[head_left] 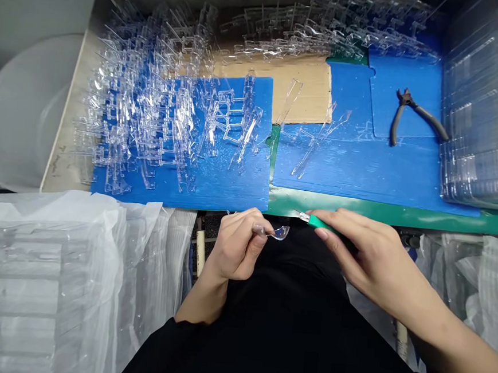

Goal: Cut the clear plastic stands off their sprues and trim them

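Observation:
My left hand (236,243) is closed in a pinch on a small clear plastic piece (278,232), held over my lap just below the table's front edge. My right hand (356,246) grips a green-handled knife (315,220), its short blade pointing left toward the clear piece. The two hands are close together, the blade tip just above the piece.
A big heap of clear plastic pieces (151,115) covers the blue sheet (232,179) at left, and more are piled along the back (330,26). Pliers (414,113) lie on the blue mat at right, beside stacked clear trays (486,125). Bagged trays (44,274) sit at lower left.

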A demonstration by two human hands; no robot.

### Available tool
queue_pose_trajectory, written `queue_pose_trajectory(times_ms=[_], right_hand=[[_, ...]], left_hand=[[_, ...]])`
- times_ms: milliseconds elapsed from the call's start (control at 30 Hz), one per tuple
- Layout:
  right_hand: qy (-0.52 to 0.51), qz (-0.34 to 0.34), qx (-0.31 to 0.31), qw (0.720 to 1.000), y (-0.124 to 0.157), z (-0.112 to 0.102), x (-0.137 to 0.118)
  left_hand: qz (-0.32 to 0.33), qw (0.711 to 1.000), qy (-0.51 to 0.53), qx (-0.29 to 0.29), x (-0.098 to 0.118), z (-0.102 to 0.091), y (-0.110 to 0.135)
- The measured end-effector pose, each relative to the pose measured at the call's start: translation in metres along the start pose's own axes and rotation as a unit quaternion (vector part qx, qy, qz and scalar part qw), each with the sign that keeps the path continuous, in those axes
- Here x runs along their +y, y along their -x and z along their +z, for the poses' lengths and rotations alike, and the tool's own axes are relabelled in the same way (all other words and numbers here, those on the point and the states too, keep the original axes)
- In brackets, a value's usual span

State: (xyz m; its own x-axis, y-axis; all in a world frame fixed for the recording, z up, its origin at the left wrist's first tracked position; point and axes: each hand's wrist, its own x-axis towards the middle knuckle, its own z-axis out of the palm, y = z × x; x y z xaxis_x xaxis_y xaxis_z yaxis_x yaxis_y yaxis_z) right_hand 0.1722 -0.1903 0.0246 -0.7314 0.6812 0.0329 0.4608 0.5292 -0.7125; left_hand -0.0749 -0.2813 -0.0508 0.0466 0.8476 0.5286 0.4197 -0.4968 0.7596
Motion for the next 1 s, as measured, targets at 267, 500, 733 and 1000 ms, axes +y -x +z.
queue_pose_trajectory(times_ms=[267,500,733,1000], right_hand=[[-0.046,-0.033,-0.016,0.998,-0.002,-0.001,-0.008],[-0.095,-0.111,-0.019,0.989,-0.010,0.009,-0.010],[-0.054,-0.137,-0.025,0.989,-0.009,0.008,-0.013],[-0.073,-0.127,-0.034,0.989,-0.009,0.005,-0.015]], left_hand=[[-0.097,0.988,0.121,0.008,0.006,0.004,0.001],[-0.092,0.975,0.203,0.024,0.010,0.007,0.002],[-0.082,0.980,0.179,0.030,0.015,0.007,-0.005],[-0.081,0.979,0.187,0.007,0.012,0.005,-0.004]])
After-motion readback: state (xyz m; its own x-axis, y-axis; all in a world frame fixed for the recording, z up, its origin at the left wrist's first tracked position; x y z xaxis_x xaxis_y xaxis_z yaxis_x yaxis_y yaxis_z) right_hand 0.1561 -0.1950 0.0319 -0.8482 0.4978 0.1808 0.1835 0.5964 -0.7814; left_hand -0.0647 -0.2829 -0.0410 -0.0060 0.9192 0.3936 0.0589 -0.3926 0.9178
